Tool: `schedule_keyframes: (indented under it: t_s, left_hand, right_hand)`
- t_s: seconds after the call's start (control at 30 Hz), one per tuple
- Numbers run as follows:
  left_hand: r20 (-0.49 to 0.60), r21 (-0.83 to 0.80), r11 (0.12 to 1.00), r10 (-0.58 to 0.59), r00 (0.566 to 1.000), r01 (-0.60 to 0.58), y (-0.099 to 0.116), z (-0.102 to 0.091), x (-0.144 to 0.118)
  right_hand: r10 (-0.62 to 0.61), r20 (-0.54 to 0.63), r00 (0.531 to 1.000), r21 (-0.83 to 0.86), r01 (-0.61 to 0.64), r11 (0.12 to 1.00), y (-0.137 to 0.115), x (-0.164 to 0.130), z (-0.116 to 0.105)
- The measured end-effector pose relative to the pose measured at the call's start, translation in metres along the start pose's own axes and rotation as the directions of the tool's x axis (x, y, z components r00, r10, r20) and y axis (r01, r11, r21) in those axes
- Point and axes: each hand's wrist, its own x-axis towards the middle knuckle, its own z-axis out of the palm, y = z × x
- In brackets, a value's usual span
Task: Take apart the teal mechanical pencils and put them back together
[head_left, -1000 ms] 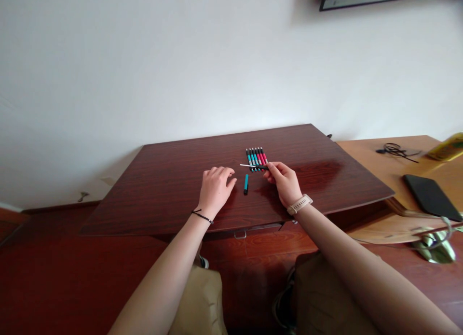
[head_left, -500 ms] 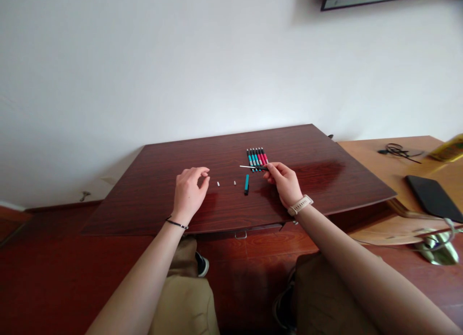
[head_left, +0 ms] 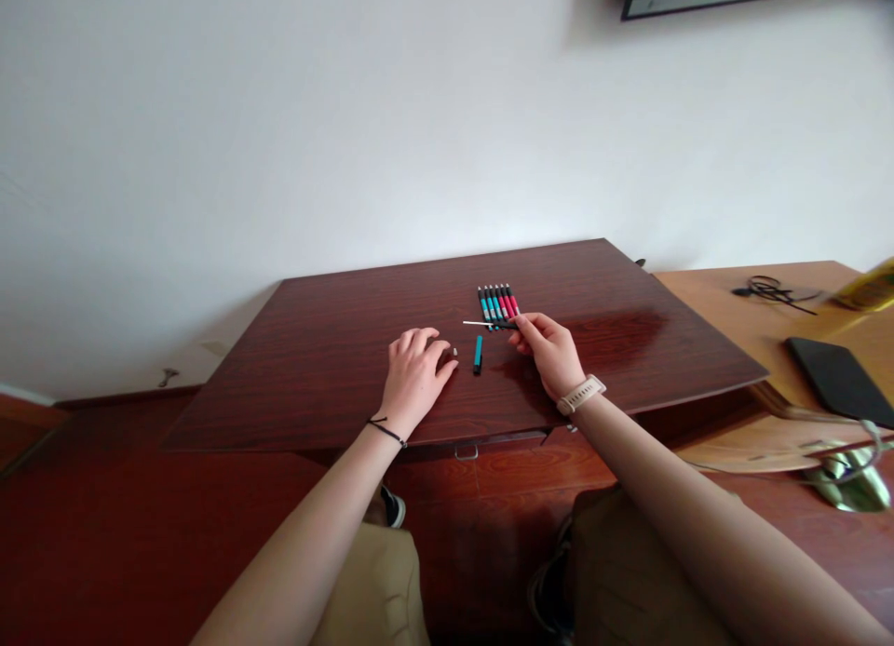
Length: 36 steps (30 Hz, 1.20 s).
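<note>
My right hand (head_left: 548,353) pinches a pen's black front section (head_left: 504,326), from which a thin white refill (head_left: 477,323) sticks out to the left. Low over the table, my left hand (head_left: 417,371) has its fingers apart and holds nothing. Its thumb and forefinger are on either side of, or close beside, a tiny whitish pen piece (head_left: 454,352); contact is hard to judge. Between the hands lies a teal pen barrel (head_left: 478,354) with a black clip end towards me. Just beyond it, several teal and pink pens (head_left: 497,302) lie side by side in a row.
The dark brown table (head_left: 335,316) stands against a white wall. To the right, a lighter wooden desk (head_left: 705,302) holds a black flat device (head_left: 838,378), a coiled black cable (head_left: 768,290) and a yellow package (head_left: 870,288). A drawer handle (head_left: 466,453) shows below the front edge.
My left hand has moved right and opened its fingers by the tiny pen piece. The other small white piece is now out of sight at that hand. My right hand stays put.
</note>
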Motion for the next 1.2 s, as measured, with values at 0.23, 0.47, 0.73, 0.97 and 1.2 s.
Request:
schedule_keyframes:
  t_s: [0.23,0.47,0.73,0.97,1.2]
  left_hand:
    - [-0.013,0.016,1.000,-0.004,1.000,0.005,0.006,0.010,0.013]
    - [-0.002,0.018,1.000,-0.017,1.000,0.017,0.003,0.014,0.014]
    - [-0.003,0.010,0.999,-0.034,0.999,0.034,-0.004,0.014,0.012]
    - [-0.047,-0.006,0.998,-0.068,0.997,0.068,-0.015,-0.008,0.005]
    - [-0.135,-0.029,0.991,-0.135,0.982,0.132,-0.047,-0.031,-0.011]
  right_hand:
    - [-0.003,0.005,1.000,-0.014,0.003,1.000,-0.004,-0.001,0.003]
    - [-0.013,0.009,1.000,-0.043,0.013,0.999,-0.003,-0.001,0.002]
    - [-0.017,0.013,1.000,-0.025,0.018,1.000,-0.002,-0.001,0.002]
    - [-0.013,0.024,1.000,-0.113,0.015,0.994,-0.014,-0.005,-0.010]
    - [0.024,0.099,0.995,-0.281,0.004,0.960,-0.017,0.002,-0.031]
